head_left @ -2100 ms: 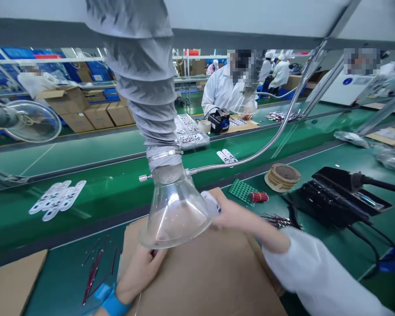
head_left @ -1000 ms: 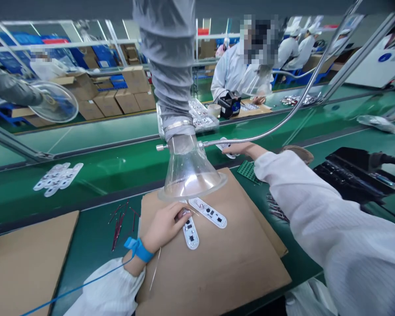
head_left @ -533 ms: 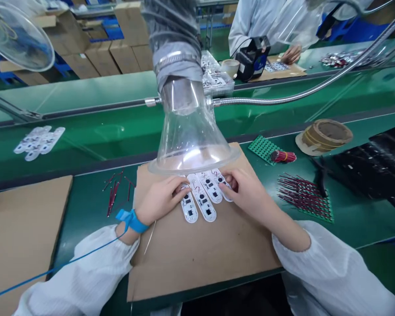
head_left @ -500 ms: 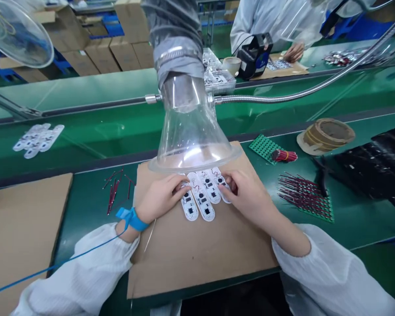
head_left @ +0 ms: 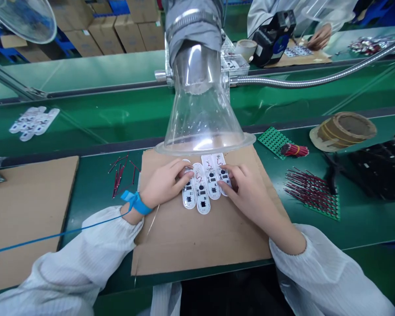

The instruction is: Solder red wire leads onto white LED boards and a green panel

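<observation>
Several long white circuit boards (head_left: 202, 193) with rounded ends lie side by side on a brown cardboard sheet (head_left: 204, 245). Short red wires show on their upper parts. My left hand (head_left: 167, 181), with a blue wrist strap (head_left: 136, 202), has its thumb and forefinger closed on the leftmost board (head_left: 188, 199). On the other side, my right hand (head_left: 240, 186) grips the rightmost board (head_left: 224, 175) between thumb and fingers. A clear funnel-shaped hood (head_left: 204, 118) hangs just above the boards' far ends.
Loose red wires (head_left: 119, 175) lie left of the cardboard. To the right are a green board with red wires (head_left: 316, 193), a wire bundle (head_left: 295, 150), a tape roll (head_left: 344, 129) and a black object (head_left: 382, 171). Across the bench, another person's hand (head_left: 320, 37) is at work.
The camera view has shifted, so the hood and bench appear higher. Both hands remain at the outer boards, whose red wires now show more clearly.
</observation>
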The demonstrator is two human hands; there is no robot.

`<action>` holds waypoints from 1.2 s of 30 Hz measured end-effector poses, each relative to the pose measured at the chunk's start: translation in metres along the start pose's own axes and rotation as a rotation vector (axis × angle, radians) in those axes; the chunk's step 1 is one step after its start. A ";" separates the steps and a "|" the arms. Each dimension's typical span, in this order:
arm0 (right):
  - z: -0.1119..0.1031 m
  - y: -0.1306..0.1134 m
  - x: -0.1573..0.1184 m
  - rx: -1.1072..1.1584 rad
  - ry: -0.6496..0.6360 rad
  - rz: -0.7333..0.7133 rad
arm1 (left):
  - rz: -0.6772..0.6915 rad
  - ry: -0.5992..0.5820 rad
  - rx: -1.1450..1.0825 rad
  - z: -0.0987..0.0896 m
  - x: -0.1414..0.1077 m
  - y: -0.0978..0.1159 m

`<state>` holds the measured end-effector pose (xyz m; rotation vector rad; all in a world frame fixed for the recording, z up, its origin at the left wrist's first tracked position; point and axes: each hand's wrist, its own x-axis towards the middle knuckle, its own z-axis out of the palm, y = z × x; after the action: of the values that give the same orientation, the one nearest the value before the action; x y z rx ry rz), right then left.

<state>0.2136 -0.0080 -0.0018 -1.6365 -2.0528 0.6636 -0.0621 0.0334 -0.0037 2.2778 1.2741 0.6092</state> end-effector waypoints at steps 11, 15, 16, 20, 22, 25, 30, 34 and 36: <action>-0.003 -0.040 -0.029 -0.019 -0.042 -0.354 | 0.360 -0.099 0.036 -0.001 -0.020 0.039; 0.000 -0.016 -0.030 -0.097 -0.043 -0.428 | 0.401 -0.213 0.171 0.003 -0.022 0.033; 0.001 -0.011 -0.033 -0.102 -0.051 -0.436 | 0.414 -0.235 0.215 0.004 -0.022 0.031; 0.005 -0.002 -0.049 -0.092 -0.069 -0.428 | 0.385 -0.295 0.318 0.007 -0.023 0.026; 0.006 -0.005 -0.054 -0.076 -0.062 -0.413 | 0.367 -0.291 0.313 0.007 -0.023 0.027; 0.010 -0.013 -0.057 -0.065 -0.020 -0.393 | 0.364 -0.267 0.295 0.006 -0.024 0.032; 0.009 -0.023 -0.058 -0.062 -0.006 -0.410 | 0.382 -0.242 0.235 0.006 -0.029 0.046; -0.019 -0.017 -0.062 0.130 -0.112 -0.379 | 0.282 -0.314 -0.017 -0.004 -0.033 0.054; -0.039 -0.011 -0.065 0.151 -0.166 -0.392 | 0.200 -0.337 -0.116 -0.013 -0.035 0.058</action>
<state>0.2418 -0.0702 0.0333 -1.0827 -2.2888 0.8091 -0.0477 -0.0213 0.0351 2.3051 0.8377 0.3339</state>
